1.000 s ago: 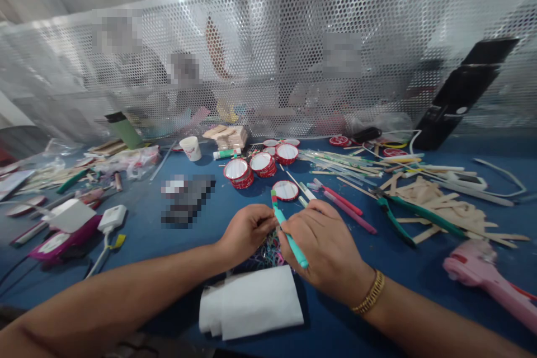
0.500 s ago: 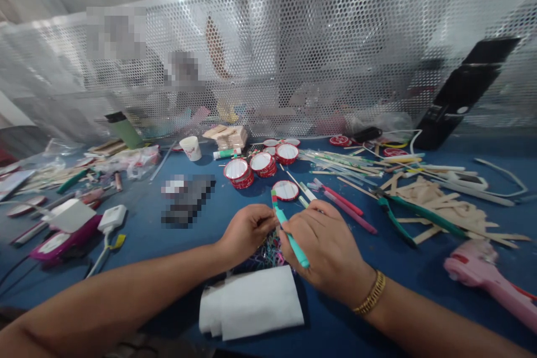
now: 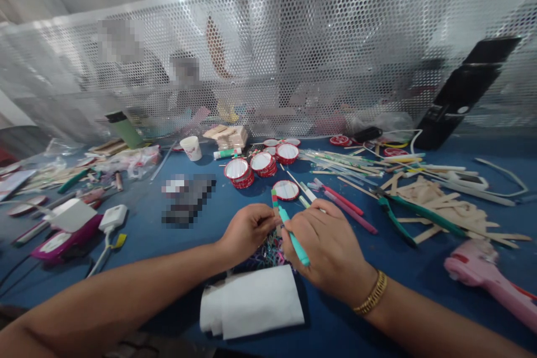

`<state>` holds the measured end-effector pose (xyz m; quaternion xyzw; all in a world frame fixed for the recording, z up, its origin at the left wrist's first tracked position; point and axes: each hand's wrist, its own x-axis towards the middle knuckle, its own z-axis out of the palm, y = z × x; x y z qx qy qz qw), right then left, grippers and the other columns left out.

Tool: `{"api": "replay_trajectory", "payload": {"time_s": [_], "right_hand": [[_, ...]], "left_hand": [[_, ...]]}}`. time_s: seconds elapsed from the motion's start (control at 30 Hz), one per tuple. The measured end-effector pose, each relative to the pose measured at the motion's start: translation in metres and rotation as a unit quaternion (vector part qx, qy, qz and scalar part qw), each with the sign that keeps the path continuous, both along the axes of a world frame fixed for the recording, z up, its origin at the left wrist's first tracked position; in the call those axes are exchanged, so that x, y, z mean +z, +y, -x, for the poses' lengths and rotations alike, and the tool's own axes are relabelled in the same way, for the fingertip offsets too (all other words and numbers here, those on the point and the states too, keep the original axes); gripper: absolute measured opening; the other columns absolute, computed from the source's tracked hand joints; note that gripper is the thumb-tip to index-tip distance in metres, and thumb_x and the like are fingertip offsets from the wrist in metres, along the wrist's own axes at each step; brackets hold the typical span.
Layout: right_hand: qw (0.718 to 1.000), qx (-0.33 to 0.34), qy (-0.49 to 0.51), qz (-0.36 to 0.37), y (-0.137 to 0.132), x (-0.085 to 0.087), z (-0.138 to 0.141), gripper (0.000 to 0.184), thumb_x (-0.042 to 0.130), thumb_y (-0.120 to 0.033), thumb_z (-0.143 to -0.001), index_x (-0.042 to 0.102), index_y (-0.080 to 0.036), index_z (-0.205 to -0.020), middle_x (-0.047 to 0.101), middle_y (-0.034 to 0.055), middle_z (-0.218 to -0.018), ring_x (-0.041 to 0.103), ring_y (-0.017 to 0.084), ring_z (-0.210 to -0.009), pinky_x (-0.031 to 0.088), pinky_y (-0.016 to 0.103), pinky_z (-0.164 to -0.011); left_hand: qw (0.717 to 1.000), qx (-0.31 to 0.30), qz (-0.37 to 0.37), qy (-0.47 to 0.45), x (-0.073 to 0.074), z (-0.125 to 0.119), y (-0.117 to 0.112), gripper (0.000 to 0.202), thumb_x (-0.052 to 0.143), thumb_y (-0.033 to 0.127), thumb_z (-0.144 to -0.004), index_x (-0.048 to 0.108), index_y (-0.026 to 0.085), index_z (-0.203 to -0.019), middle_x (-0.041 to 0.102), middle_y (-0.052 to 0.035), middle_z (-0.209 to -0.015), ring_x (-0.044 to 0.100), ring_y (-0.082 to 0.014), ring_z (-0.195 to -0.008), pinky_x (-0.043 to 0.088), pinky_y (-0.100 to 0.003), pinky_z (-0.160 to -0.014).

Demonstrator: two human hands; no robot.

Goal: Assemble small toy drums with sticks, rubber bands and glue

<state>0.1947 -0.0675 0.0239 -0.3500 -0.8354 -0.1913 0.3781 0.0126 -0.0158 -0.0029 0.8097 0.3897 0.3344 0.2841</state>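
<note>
My left hand (image 3: 251, 232) pinches a thin wooden craft stick (image 3: 274, 198) whose upper end has green and red bands. In my right hand (image 3: 323, 238) is a teal marker (image 3: 298, 246), its tip end up against or very near the stick; I cannot tell if they touch. Both hands are close together over a heap of small colourful loops (image 3: 268, 254), partly hidden by the fingers. Nearer to me lies a folded white cloth (image 3: 255, 305). Just beyond the hands sits a round red-rimmed lid (image 3: 286, 190).
Stacks of red-rimmed lids (image 3: 239, 173) stand ahead, beside a paper cup (image 3: 191, 148). At right are pink markers (image 3: 344, 201), green-handled pliers (image 3: 419, 212), loose craft sticks (image 3: 436, 201) and a pink glue gun (image 3: 482, 274). A perforated metal panel (image 3: 319, 56) borders the back.
The marker's tip has shifted slightly to the right along the stick, and a little more bare wood shows below the bands. My left hand has hardly moved.
</note>
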Motion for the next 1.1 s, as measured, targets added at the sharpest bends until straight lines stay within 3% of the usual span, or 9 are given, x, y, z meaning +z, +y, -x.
{"api": "replay_trajectory", "payload": {"time_s": [0.13,0.3,0.5,0.63,0.87,1.1], "right_hand": [[1.0,0.003,0.009,-0.008,0.0002,0.0007,-0.0018,0.019,0.05,-0.017,-0.091,0.055,-0.019,-0.073,0.057,0.0001,-0.062,0.05,0.016,-0.061,0.039,0.037,-0.077],[1.0,0.026,0.008,-0.005,-0.0023,0.0011,-0.0003,0.019,0.051,-0.017,-0.091,0.054,-0.019,-0.073,0.059,0.0012,-0.065,0.053,0.016,-0.065,0.039,0.036,-0.078],[1.0,0.028,0.004,0.002,-0.0026,0.0012,0.0018,0.02,0.049,-0.017,-0.092,0.054,-0.019,-0.072,0.059,0.0007,-0.064,0.052,0.015,-0.064,0.039,0.035,-0.077],[1.0,0.021,0.004,-0.001,-0.0022,0.0008,0.0016,0.019,0.051,-0.017,-0.091,0.054,-0.018,-0.072,0.059,0.0012,-0.065,0.054,0.016,-0.065,0.039,0.036,-0.078],[1.0,-0.011,0.002,-0.004,-0.0003,-0.0002,-0.0014,0.021,0.05,-0.017,-0.091,0.053,-0.019,-0.07,0.054,-0.0007,-0.06,0.048,0.015,-0.06,0.038,0.036,-0.076],[1.0,0.013,0.002,-0.006,-0.002,0.0016,0.0009,0.02,0.05,-0.017,-0.091,0.052,-0.019,-0.071,0.057,0.0,-0.063,0.051,0.015,-0.063,0.039,0.035,-0.076]], "left_hand": [[1.0,-0.007,0.001,0.003,0.001,-0.0002,-0.0006,0.037,0.052,0.031,-0.094,0.047,0.015,-0.06,0.043,0.0035,-0.062,0.04,-0.01,-0.062,0.031,-0.022,-0.06],[1.0,-0.002,0.003,0.003,0.0013,-0.001,-0.0009,0.037,0.052,0.023,-0.09,0.037,0.016,-0.057,0.038,0.0042,-0.061,0.036,-0.0093,-0.061,0.027,-0.022,-0.058],[1.0,-0.009,0.011,0.003,0.0009,-0.0007,-0.0008,0.03,0.05,0.019,-0.09,0.043,0.015,-0.06,0.04,0.0041,-0.063,0.038,-0.0096,-0.064,0.03,-0.021,-0.06],[1.0,-0.005,0.006,0.001,-0.0004,-0.0005,0.0001,0.035,0.051,0.022,-0.091,0.04,0.016,-0.059,0.038,0.0042,-0.062,0.036,-0.0095,-0.062,0.028,-0.022,-0.058],[1.0,-0.013,0.007,-0.005,-0.0004,0.0003,0.0004,0.038,0.052,0.034,-0.094,0.047,0.015,-0.062,0.044,0.0034,-0.063,0.04,-0.0099,-0.063,0.03,-0.022,-0.059],[1.0,-0.006,0.007,-0.001,0.0008,-0.0013,-0.0003,0.037,0.052,0.024,-0.091,0.039,0.016,-0.058,0.038,0.0044,-0.061,0.036,-0.0092,-0.061,0.027,-0.023,-0.057]]}}
